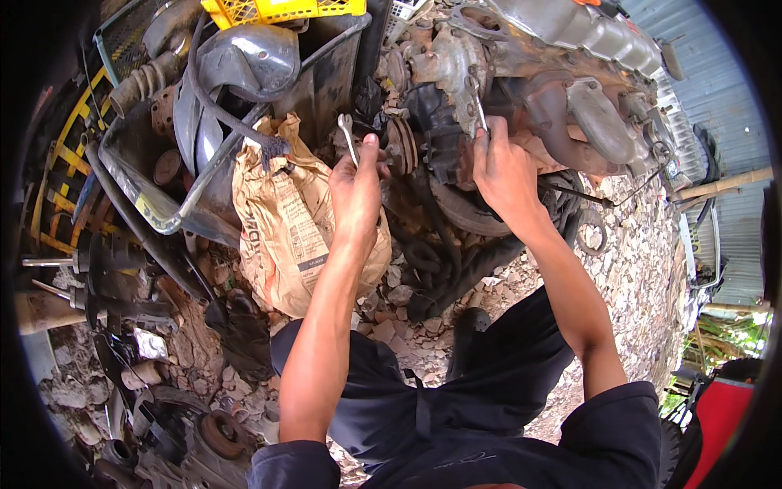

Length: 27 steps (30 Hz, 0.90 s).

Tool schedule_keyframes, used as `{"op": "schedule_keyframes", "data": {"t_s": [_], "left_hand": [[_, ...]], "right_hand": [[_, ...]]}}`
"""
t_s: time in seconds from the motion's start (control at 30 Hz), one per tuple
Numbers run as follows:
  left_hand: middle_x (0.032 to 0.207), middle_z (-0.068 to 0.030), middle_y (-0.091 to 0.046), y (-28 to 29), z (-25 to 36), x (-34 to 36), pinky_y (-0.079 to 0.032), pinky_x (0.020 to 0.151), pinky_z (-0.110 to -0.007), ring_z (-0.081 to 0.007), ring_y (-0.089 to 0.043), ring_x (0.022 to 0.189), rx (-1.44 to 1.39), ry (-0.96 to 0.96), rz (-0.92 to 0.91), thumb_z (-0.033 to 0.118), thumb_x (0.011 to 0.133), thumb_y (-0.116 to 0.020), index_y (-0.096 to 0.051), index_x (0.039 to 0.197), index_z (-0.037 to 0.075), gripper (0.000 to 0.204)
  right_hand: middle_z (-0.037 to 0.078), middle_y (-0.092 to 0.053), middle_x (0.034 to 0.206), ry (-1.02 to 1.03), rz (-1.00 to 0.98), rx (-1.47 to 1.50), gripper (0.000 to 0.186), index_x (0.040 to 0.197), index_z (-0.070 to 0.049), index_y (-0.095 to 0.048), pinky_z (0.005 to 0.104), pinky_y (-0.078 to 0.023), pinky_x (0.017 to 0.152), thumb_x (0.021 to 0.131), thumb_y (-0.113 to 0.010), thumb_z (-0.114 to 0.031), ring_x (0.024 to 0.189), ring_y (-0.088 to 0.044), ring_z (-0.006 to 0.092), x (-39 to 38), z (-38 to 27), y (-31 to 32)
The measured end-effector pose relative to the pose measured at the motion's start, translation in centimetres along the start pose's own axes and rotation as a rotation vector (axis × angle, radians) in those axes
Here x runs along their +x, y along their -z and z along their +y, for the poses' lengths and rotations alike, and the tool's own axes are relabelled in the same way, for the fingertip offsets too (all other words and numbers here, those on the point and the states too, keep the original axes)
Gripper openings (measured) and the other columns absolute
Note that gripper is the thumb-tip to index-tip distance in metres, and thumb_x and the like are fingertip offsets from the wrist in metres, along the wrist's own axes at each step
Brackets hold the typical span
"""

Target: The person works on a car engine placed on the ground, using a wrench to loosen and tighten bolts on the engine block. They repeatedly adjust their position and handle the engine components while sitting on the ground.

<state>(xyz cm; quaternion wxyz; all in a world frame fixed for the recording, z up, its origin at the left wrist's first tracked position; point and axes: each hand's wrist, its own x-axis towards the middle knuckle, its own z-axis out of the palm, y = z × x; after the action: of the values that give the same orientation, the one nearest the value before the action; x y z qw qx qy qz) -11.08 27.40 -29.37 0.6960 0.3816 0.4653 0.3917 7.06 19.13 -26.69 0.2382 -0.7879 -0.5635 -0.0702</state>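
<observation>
My left hand (358, 183) grips a silver open-end wrench (346, 129), its jaw pointing up, beside a rusty pulley (403, 147) and over a crumpled brown paper sack (285, 236). My right hand (501, 163) is closed on another silver wrench (481, 104), whose far end lies against the cast housing (448, 65) at the front of a dirty engine block (529, 61). Whether that end sits on a bolt is too small to tell for sure. A curved grey manifold pipe (595, 122) is just right of my right hand.
A dark plastic tub (179, 212) of metal parts and a yellow crate (281, 8) are at upper left. Scrap parts (220, 432) lie at lower left on stony ground (627, 269). A corrugated metal wall (725, 106), a wooden pole (717, 183) and a red object (717, 424) are at right.
</observation>
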Motion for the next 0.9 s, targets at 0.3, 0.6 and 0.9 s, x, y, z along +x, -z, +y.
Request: {"op": "schedule_keyframes", "data": {"t_s": [0.3,0.6,0.9], "left_hand": [[0.066,0.0037,-0.055,-1.3,-1.7,1.4,-0.025,0.042,-0.022,-0.0031,-0.035,0.045,0.077,-0.017,0.000,0.041,0.094,-0.062,-0.063,0.087,0.007,0.034],[0.065,0.0034,-0.053,-2.5,-2.0,1.0,-0.033,0.055,-0.024,-0.0050,-0.041,0.059,-0.008,-0.056,-0.071,0.036,0.095,-0.061,-0.061,0.076,0.006,0.035],[0.062,0.0016,-0.053,-2.3,-2.5,0.8,-0.037,0.054,-0.027,-0.0077,-0.045,0.057,0.029,-0.071,-0.141,0.037,0.093,-0.062,-0.061,0.077,0.003,0.038]], "right_hand": [[0.023,-0.058,0.055,-0.060,0.045,-0.034,0.019,0.105,-0.001,-0.042,0.0551,-0.046,0.046,0.097,-0.048,-0.017,0.051,-0.059,0.0445,0.4,-1.7,-1.6],[0.021,-0.058,0.053,-0.049,0.134,-0.199,0.017,0.097,-0.002,-0.046,0.0534,-0.047,0.045,0.097,-0.050,-0.018,0.050,-0.060,0.0433,0.9,-1.9,-1.6],[0.025,-0.064,0.067,-0.018,0.073,-0.463,0.026,0.088,-0.003,-0.060,0.0557,-0.052,0.062,0.095,-0.050,-0.027,0.064,-0.064,0.0460,3.2,-4.3,3.6]]}}
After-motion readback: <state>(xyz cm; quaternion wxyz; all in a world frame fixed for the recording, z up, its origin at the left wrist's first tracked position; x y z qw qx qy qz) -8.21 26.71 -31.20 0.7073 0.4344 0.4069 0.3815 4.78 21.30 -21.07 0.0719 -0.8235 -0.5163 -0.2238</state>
